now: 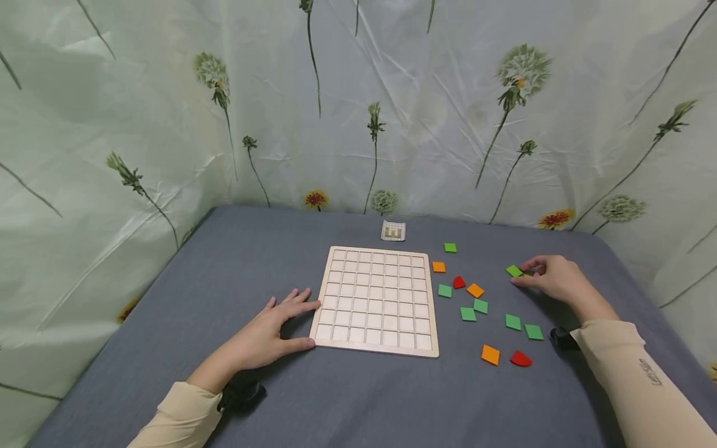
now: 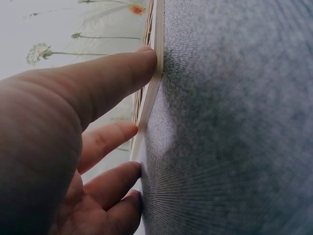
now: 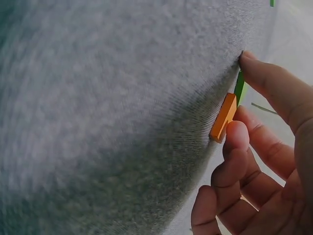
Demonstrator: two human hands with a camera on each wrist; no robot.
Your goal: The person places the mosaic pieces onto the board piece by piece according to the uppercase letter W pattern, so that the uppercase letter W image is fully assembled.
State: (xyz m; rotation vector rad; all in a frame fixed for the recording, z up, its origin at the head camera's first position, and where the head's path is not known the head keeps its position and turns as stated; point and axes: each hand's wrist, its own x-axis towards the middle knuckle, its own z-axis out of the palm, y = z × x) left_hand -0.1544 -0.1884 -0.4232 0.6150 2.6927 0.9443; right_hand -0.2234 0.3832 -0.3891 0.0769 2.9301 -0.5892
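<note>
In the head view, your right hand (image 1: 558,279) mostly hides an orange tile (image 3: 223,118); the card (image 1: 393,231) is too small for you to read.

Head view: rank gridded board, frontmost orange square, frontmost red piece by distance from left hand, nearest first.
1. Gridded board: touched at its left edge by the left hand.
2. Frontmost orange square: right of the board.
3. Frontmost red piece: just right of that square.

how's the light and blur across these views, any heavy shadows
Head: fairly even light, soft shadow beside the right sleeve; left wrist: heel of left hand dark, cloth smeared at right; right wrist: cloth blurred at left, dark patch below, orange piece fairly crisp
</note>
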